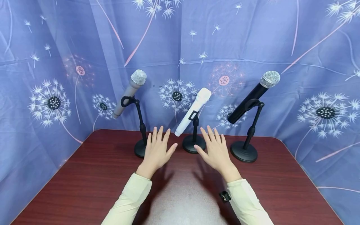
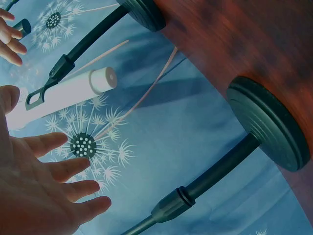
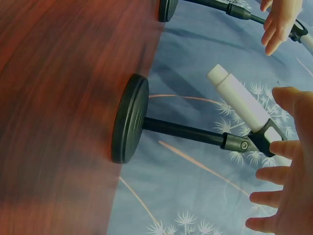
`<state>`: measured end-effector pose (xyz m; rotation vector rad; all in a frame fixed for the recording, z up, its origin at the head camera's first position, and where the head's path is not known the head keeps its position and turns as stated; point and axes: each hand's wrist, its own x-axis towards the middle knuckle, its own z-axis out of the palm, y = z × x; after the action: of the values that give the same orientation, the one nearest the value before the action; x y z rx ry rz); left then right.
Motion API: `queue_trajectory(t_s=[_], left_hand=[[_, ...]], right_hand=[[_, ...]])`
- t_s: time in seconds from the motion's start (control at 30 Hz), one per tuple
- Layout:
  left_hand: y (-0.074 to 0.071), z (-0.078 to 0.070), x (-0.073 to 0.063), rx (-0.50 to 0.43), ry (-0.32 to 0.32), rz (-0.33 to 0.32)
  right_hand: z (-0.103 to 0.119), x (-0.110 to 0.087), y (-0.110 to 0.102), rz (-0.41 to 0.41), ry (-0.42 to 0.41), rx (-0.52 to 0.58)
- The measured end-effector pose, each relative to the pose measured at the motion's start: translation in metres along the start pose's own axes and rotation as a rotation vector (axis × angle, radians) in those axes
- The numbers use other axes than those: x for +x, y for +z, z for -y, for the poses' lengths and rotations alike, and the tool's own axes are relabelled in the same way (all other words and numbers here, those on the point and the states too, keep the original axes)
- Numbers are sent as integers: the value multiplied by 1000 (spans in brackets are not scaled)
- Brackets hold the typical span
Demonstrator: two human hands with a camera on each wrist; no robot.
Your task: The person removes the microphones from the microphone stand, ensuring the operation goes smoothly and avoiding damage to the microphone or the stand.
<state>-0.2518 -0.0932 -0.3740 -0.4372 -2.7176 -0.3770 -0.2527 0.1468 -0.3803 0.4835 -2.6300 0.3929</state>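
Observation:
Both hands are held out above the table with fingers spread, holding nothing. My left hand [image 1: 158, 150] overlaps the base of the left stand [image 1: 140, 125] in the head view; that stand carries a grey microphone [image 1: 127, 95] with a silver mesh head. My right hand [image 1: 216, 152] is between the middle and right stands. A white microphone [image 1: 192, 112] leans in the clip of the short middle stand [image 1: 194, 137], just beyond the fingertips. The right stand [image 1: 248, 137] bears a black microphone [image 1: 250, 100]. In the right wrist view, the white microphone [image 3: 244, 100] shows beyond the thumb.
The dark red wooden table [image 1: 92, 181] ends at a back edge just behind the round stand bases. A blue curtain [image 1: 180, 40] with dandelion prints hangs behind and at both sides. A small black object [image 1: 225, 196] sits at the right cuff.

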Motion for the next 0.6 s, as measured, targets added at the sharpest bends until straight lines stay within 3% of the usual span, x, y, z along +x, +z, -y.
queue_trajectory(t_s=[0.6], left_hand=[[-10, 5, 1, -22, 51, -95]], right_hand=[[12, 10, 1, -10, -69, 26]])
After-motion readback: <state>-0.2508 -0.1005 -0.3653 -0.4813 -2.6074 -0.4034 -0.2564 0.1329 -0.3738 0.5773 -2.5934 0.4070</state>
